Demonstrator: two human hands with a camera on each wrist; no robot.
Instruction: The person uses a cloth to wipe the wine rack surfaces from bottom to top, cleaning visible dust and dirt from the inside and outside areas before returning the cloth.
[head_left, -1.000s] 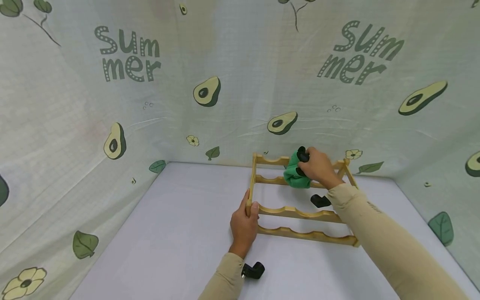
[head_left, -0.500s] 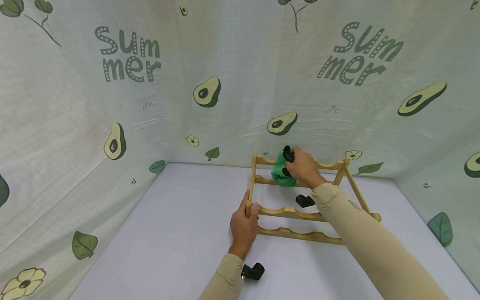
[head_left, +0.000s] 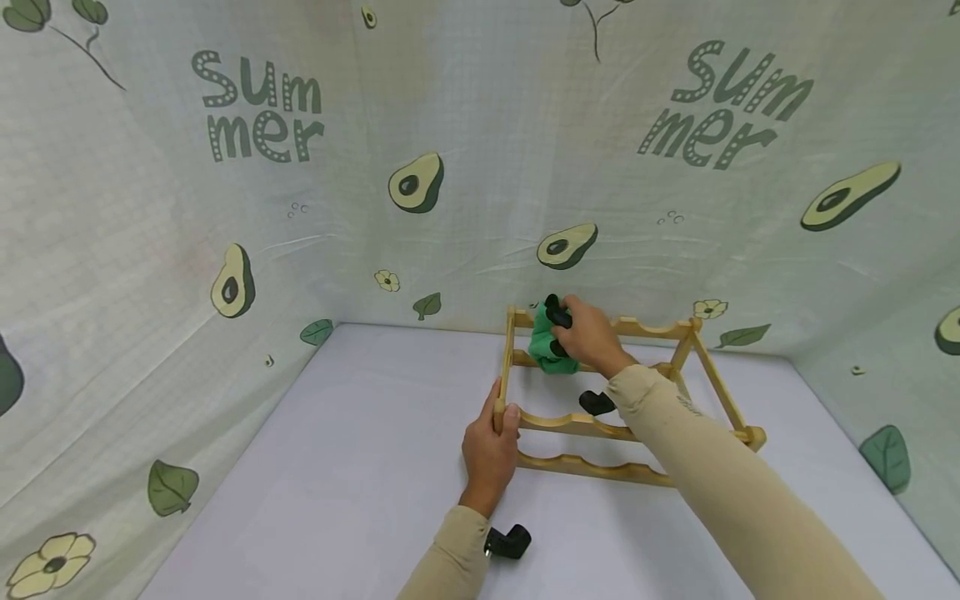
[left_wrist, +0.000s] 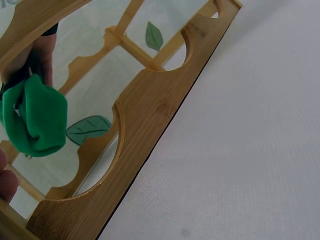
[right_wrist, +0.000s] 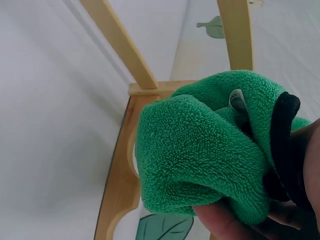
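A wooden rack (head_left: 577, 426) with scalloped rails stands on the white surface. At its left front corner my left hand (head_left: 489, 458) grips the frame, thumb on the inner side. My right hand (head_left: 594, 335) reaches over the rack and holds a bunched green terry cloth (head_left: 543, 343) at the left end of the rear upper rail. In the right wrist view, the fingers are curled into the cloth (right_wrist: 195, 150), which overlaps the rail behind it. Black bands (head_left: 556, 312) show at the right fingers. From the left wrist view, the cloth (left_wrist: 42, 120) appears beyond the near rail (left_wrist: 150, 107).
A pale sheet (head_left: 480, 125) printed with avocados and leaves hangs behind the rack and along both sides. Black wrist-mounted pieces stick out beneath the left wrist (head_left: 508, 542) and right wrist (head_left: 597, 403). White tabletop (head_left: 360, 467) extends left of the rack.
My right hand has moved left along the rear rail with the green cloth, from near its middle to its left end. The left hand and the rack have stayed in place.
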